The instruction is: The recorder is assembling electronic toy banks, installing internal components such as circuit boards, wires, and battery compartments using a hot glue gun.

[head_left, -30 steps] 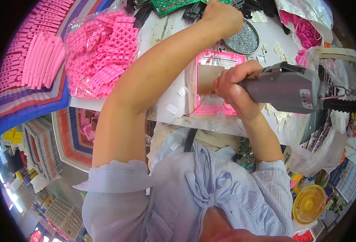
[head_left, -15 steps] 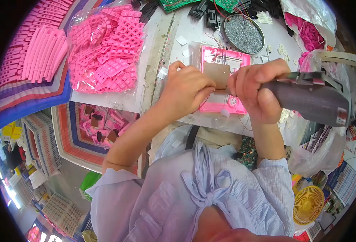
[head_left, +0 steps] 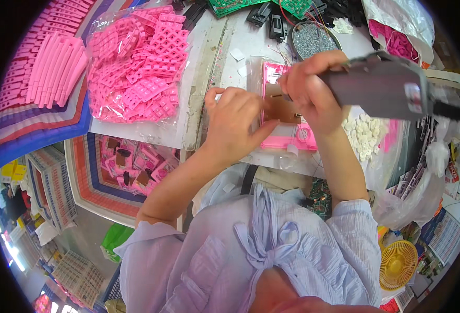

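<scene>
So the piece being worked on is a shallow rectangular pink plastic casing, lying on the white tabletop in front of the person, with a flat brown board in it. I'll place everything else from that casing.

The right hand is over its right side, fingers wrapped firmly round a chunky dark grey power tool. The left hand is at its left edge, thumb spread away from loosely curled fingers and reaching over the casing; can't tell if it's actually pressing down.

Now the containers. Just beyond the casing there's a round metal dish full of tiny silvery screws. Well off to its left, a clear plastic bag is stuffed with pink lattice-like parts, and further left a striped lined bin holds rows of long pink strips. Lower left of the casing, a striped lined tub has a jumble of pink pieces with brown boards. Beyond and right, a whitish plastic bag gapes over magenta bits. Loose white buttons are heaped to the casing's right, and a round yellow plastic basket sits far to the lower right.
</scene>
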Motion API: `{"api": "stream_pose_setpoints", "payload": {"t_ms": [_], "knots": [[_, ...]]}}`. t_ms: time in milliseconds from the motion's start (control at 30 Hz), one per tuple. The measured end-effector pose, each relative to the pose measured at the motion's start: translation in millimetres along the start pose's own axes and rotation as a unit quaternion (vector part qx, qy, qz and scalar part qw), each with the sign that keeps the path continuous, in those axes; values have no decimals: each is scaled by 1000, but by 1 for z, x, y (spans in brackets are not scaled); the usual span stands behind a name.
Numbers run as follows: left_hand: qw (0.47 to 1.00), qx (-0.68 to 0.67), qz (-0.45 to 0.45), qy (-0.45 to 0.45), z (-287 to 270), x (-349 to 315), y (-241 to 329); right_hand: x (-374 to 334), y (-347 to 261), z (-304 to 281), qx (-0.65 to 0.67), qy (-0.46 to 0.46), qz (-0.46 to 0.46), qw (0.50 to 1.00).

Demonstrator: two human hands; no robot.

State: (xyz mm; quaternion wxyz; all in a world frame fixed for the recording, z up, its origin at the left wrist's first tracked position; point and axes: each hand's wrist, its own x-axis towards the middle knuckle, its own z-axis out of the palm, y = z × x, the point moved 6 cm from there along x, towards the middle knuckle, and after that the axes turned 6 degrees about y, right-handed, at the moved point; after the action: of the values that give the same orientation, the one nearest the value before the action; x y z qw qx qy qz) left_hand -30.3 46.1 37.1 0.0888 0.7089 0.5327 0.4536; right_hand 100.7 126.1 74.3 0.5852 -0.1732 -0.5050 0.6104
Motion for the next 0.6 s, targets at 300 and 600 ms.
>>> {"api": "stream_pose_setpoints", "payload": {"t_ms": [300,600], "knots": [[998,-35,28,-35,2,-34,16,1,21,5,-114,-54,14,992],[992,-59,36,-102,17,-31,36,5,20,7,-180,-59,-8,982]]}}
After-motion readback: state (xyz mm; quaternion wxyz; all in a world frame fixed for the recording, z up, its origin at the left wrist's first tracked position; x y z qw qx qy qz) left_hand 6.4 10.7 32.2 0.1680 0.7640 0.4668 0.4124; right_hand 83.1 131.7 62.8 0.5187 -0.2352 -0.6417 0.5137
